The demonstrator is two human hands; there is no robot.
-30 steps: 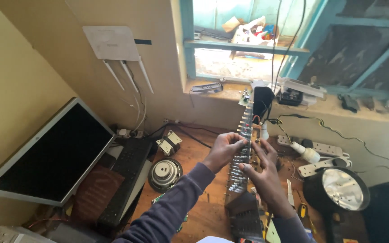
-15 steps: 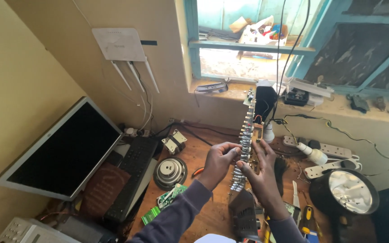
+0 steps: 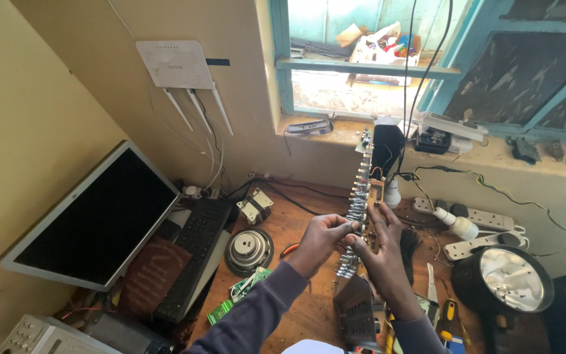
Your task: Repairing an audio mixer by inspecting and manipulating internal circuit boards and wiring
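Nearest the camera, two dark sleeves rise from six o'clock and meet at the middle of the view, where the left hand and the right hand hold a long, narrow circuit board edge-on and nearly upright. The left fingers are pinched shut on a row of small knobs partway up its edge, at about nine o'clock of the board; the right fingers are curled closed around the opposite side, steadying it from three o'clock. Since a second ago the grip has hardly altered, but the hands have sunk slightly in the view and the head has tilted up, so more of the window shows; the work on the board looks to be carrying on at the same spot rather than finished. Below the hands, at six o'clock, a dark ribbed panel leans on the wooden surface, with a yellow-handled tool at four o'clock. Further out lie a bare loudspeaker and a black keyboard at nine o'clock, beside a tilted dark monitor. At three o'clock sit a round lamp reflector and white power strips. Farthest, a white router hangs on the wall at eleven o'clock and a blue-framed window stands at twelve.
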